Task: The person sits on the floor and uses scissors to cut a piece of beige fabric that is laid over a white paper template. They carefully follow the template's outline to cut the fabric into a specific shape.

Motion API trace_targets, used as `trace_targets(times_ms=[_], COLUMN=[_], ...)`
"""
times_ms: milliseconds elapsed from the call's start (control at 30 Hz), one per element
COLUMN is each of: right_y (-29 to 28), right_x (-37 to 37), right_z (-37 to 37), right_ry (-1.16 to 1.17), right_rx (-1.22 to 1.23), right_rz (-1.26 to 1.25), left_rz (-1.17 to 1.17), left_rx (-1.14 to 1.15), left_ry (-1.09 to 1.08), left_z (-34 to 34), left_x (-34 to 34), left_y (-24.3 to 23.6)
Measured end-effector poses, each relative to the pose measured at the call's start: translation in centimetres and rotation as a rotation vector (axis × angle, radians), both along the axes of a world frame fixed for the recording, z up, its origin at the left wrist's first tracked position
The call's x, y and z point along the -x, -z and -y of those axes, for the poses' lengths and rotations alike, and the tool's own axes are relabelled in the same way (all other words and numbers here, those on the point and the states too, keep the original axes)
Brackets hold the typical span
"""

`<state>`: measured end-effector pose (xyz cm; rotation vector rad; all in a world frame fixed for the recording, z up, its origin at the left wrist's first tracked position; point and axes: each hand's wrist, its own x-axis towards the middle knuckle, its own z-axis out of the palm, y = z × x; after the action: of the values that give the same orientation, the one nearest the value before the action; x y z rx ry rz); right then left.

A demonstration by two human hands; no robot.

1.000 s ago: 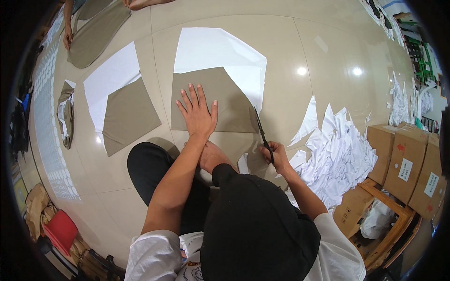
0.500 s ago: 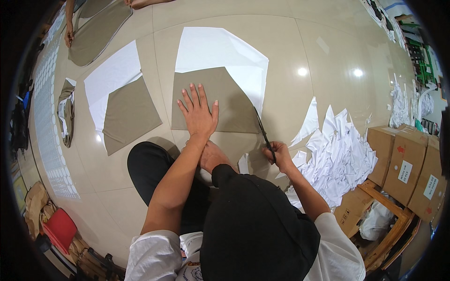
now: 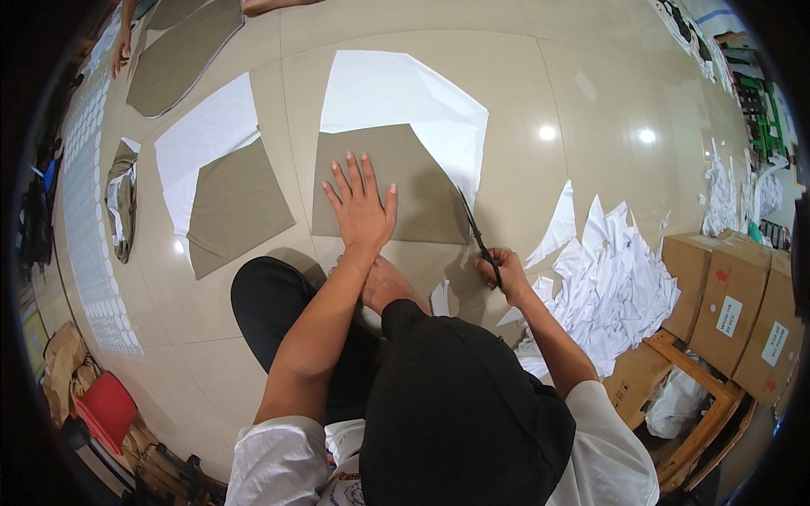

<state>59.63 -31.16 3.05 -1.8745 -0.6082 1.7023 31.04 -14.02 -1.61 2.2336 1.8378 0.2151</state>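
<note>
My left hand (image 3: 364,209) lies flat with fingers spread on a brown cloth piece (image 3: 430,198). Beneath that piece, a larger white cloth (image 3: 392,84) sticks out at the far side and along the right. Black-handled scissors (image 3: 474,226) are gripped in my right hand (image 3: 501,271). Their blades point away from me and lie along the right edge of the brown piece, over the white cloth. How far the blades are parted is too fine to tell.
Another brown piece (image 3: 240,198) on white cloth (image 3: 202,126) lies to the left. White offcuts (image 3: 616,278) are heaped at right, beside cardboard boxes (image 3: 730,308) and a wooden frame (image 3: 692,371). Far left, another person's hand (image 3: 121,57) is near a long brown piece (image 3: 181,59).
My right hand and the scissors have moved slightly away from me along the cloth's edge. The other person's hand has come off the long brown piece. My left hand stays put.
</note>
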Motion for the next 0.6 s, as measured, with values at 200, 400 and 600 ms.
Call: trace_targets(times_ms=[200,400,600], right_y=[0.5,0.7,-0.2], right_x=[-0.5,-1.2,-1.3], right_z=[0.1,0.2,-0.6], right_ry=[-0.019,-0.049,-0.083], right_rx=[-0.002,0.003,0.000], right_rz=[0.035,0.043,0.043], left_rz=[-0.019,-0.024,-0.031], left_rx=[0.022,0.027,0.026], left_ry=[-0.007,-0.002,-0.004], left_z=[-0.1,-0.1,0.0], left_x=[0.0,-0.1,0.1], left_y=[-0.2,-0.1,0.1])
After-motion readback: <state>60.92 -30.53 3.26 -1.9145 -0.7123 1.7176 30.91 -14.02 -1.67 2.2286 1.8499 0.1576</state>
